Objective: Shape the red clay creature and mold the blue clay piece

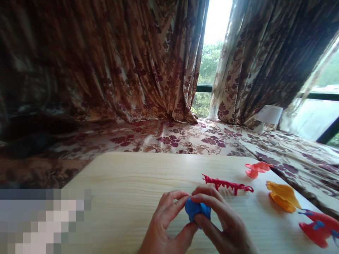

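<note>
Between my two hands, just above the pale wooden table (127, 197), is a lump of blue modelling clay (195, 209). My left hand (169, 222) grips its left side, with the fingertips at the top and the thumb below. From the right, my right hand (222, 218) presses it with bent fingers over the top and the thumb on its near face. Beyond my right hand stands a long crimson clay figure (227, 184) with short legs and a curled end. The underside of the blue lump is partly hidden by my thumbs.
Along the table's right side stand a coral clay piece (255, 168), a yellow-orange one (283, 195) and a red one with blue bits (317, 225). Behind the table lies flower-patterned cloth (169, 139), with a white lamp (269, 114) at the right and curtains (159, 63) beyond.
</note>
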`<state>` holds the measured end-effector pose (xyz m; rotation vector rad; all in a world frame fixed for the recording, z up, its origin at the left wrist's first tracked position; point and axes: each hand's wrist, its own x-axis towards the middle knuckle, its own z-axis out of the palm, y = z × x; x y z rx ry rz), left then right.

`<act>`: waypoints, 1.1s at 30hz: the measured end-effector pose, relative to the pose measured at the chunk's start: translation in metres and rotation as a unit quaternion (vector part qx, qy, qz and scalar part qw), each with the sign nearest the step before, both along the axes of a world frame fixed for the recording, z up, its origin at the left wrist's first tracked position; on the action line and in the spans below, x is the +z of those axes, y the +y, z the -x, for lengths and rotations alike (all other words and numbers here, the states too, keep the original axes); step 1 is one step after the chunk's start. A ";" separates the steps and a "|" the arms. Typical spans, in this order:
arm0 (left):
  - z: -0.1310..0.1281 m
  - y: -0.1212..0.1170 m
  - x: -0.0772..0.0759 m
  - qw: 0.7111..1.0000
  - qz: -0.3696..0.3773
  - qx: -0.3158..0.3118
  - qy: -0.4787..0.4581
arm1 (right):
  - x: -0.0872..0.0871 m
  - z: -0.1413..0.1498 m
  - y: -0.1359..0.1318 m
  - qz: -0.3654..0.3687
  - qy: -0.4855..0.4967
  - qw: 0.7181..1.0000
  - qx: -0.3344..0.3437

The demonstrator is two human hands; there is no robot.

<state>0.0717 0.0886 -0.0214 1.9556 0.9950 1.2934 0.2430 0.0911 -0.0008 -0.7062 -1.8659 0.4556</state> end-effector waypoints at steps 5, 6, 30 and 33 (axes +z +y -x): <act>-0.001 -0.005 0.008 0.994 0.103 -0.016 -0.039 | 0.003 -0.007 -0.001 0.002 -0.028 1.000 0.004; -0.001 -0.007 0.008 0.989 0.138 -0.018 -0.052 | 0.004 -0.009 -0.001 -0.007 -0.039 0.999 0.009; 0.002 -0.005 0.017 0.972 0.181 -0.130 -0.078 | 0.028 -0.012 -0.013 -0.046 -0.108 0.993 -0.021; 0.000 -0.005 0.019 0.969 0.195 -0.140 -0.054 | 0.025 -0.013 -0.013 -0.033 -0.114 0.993 -0.021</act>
